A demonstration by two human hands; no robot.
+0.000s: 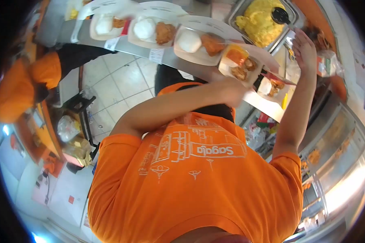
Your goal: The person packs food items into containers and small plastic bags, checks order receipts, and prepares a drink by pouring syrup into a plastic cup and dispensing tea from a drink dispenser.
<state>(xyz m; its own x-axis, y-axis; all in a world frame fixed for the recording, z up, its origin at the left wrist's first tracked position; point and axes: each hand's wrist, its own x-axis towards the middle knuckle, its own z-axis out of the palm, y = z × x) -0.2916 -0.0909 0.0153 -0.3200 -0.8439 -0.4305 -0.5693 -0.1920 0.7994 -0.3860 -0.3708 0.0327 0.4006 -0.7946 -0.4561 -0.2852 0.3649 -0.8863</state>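
Observation:
My right hand [304, 50] is at the upper right, its fingers closed at the handle end of a black serving spoon [280, 16]. The spoon's head rests in a metal pan [232, 22] of yellow scrambled egg [260, 24]. My left hand [233, 91], smeared by motion, is beside an open paper box [253, 77] holding fried chicken pieces [239, 73] and something orange-yellow. I cannot make out its fingers. To the left, open boxes hold white rice mounds [189, 41] and fried chicken [212, 43]. Another box with rice and chicken [275, 87] lies between my arms.
The boxes line a narrow metal counter [166, 56], with paper slips [156, 55] at its edge. A person in an orange shirt [16, 91] stands at the left. A glass display case [336, 150] with fried food is at the right. Plastic bags [69, 128] sit below left.

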